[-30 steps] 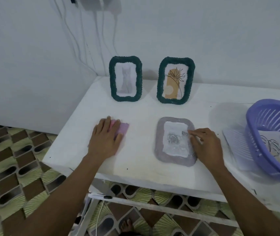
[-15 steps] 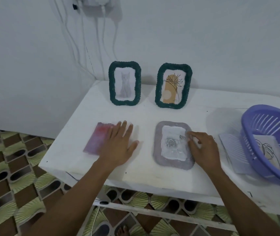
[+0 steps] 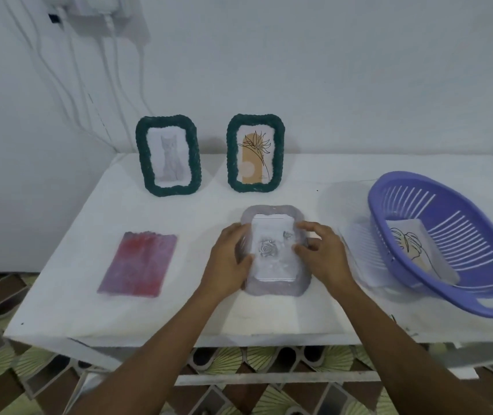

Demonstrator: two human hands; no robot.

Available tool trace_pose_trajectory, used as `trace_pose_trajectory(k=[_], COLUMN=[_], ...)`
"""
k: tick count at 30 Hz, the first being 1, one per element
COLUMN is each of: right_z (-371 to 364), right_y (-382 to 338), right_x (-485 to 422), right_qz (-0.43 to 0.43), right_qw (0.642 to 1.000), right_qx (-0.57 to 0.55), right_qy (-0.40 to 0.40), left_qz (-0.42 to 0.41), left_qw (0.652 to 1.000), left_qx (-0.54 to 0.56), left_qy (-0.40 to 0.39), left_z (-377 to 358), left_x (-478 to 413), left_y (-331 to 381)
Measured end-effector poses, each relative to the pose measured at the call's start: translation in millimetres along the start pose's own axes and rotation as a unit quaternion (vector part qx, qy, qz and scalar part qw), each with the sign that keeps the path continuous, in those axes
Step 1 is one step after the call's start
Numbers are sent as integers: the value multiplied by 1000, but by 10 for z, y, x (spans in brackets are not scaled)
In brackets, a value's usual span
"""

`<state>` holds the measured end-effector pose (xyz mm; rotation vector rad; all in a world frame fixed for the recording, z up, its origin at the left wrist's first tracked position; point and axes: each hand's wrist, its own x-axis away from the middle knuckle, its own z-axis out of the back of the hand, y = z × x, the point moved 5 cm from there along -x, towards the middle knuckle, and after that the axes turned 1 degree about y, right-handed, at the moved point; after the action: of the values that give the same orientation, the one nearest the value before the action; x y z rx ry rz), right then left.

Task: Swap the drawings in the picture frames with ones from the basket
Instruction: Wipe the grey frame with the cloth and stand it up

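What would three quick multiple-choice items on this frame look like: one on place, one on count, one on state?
1. Where does the pink-red sheet lie?
A. in the basket
B. on the table, left of the grey frame
C. behind the green frames

2. How many green frames stand upright?
A. one
B. two
C. three

3. How is the grey frame?
A. flat on the table, a hand at each side
B. upright by the wall
C. inside the basket

Key: 1 B, it lies flat left of the left hand. 2 B, the cat frame and the flower frame. 3 A, the right hand is opposite the left.
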<state>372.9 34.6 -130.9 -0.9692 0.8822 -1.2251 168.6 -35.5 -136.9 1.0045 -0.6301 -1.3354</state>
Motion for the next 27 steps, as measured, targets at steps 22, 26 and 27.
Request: trace_pose_trajectory(k=[22,26,27], right_z=[1095,1237,1261], right_y=[-786,-713,-706], right_x=[-1296,-1611,-1677], right_qz=[92,103,108], right_qw=[993,995,994], right_qx=[-74,3,24], right_qy=[-15,-5,1], left_qz=[3,8,7], left_qw=[956,955,956], left_qx=[258,261,259], left_qy=[-141,-139,-137], left_z=[-332,-519,-561], left_x=[-1811,-2061,-2113], left_y=[972,955,955])
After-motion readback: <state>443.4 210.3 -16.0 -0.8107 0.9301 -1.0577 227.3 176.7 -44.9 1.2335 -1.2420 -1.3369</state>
